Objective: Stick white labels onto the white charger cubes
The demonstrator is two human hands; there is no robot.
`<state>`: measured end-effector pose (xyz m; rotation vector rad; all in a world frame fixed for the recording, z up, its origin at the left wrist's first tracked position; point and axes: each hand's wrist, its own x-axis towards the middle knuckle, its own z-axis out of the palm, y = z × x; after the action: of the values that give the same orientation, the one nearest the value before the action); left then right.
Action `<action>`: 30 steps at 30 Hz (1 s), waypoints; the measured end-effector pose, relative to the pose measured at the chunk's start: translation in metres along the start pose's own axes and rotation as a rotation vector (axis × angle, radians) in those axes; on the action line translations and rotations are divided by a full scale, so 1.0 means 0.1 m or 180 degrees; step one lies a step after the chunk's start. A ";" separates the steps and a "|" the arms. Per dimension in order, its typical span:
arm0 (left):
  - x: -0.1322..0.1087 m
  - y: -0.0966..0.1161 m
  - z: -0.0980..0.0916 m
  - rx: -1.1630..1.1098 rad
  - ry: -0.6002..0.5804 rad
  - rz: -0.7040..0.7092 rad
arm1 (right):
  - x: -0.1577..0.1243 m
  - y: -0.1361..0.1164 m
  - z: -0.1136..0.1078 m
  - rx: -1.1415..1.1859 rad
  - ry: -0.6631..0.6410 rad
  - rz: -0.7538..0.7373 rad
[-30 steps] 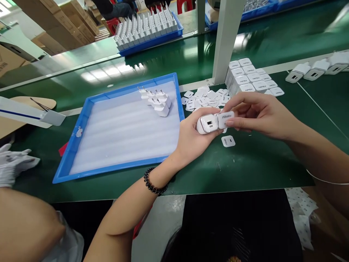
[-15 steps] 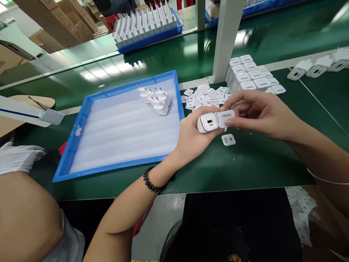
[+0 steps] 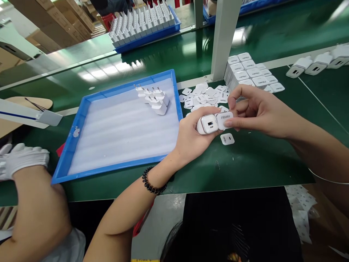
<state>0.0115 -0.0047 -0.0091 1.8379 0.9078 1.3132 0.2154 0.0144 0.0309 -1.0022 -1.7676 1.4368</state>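
My left hand (image 3: 191, 133) is closed around a white plug charger (image 3: 208, 124), whose end with two ports faces me. Right beside that end, my right thumb and a finger pinch a small white rounded-square label (image 3: 223, 119) printed "Fibaks". The label meets the charger's edge; whether they are joined I cannot make out. My right hand (image 3: 255, 109) keeps its other fingers curled. Below the hands, a loose label (image 3: 227, 139) with a slot lies on the green table (image 3: 245, 163). Behind them is a loose heap of similar labels (image 3: 201, 94).
Several chargers with pins up stand in a blue-rimmed tray (image 3: 122, 164) at left. Stacked labels (image 3: 251, 72) sit by a white post (image 3: 222, 43); more chargers (image 3: 317, 63) line the back right. A co-worker's white-gloved hand (image 3: 25, 158) rests at far left.
The co-worker's gloved hand and arm at left have come further into view. My hands hold nearly the same pose, with the right fingers shifted slightly; the whole view has moved a little.
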 end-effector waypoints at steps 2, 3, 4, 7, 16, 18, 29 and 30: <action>0.00 0.00 0.00 0.0036 -0.0012 0.0050 | 0.00 0.00 -0.01 0.0004 -0.0019 0.0051; 0.00 0.00 0.00 0.0056 -0.0015 0.0079 | 0.00 0.00 -0.01 0.0001 -0.0029 0.0069; 0.00 0.00 0.00 0.0077 -0.0016 0.0105 | 0.00 0.00 -0.01 0.0001 -0.0037 0.0082; -0.01 0.00 0.00 0.0154 -0.0028 0.0143 | 0.00 0.00 -0.01 0.0006 -0.0071 0.0099; -0.01 0.01 0.00 0.0110 0.0012 0.0084 | 0.00 0.02 0.01 -0.0012 -0.0004 0.0084; 0.00 0.01 0.00 -0.0035 0.0033 0.0020 | 0.01 0.04 0.02 -0.0085 0.0173 0.0072; -0.01 0.08 0.02 -0.0109 -0.0251 0.0229 | 0.05 0.06 0.10 0.0788 -0.0064 0.0457; -0.01 0.08 0.02 -0.0139 -0.0250 0.0201 | 0.05 0.05 0.10 0.0878 -0.0077 0.0479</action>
<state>0.0140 -0.0102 -0.0032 1.8842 0.7799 1.2794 0.2051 0.0147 0.0237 -0.9897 -1.4837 1.7376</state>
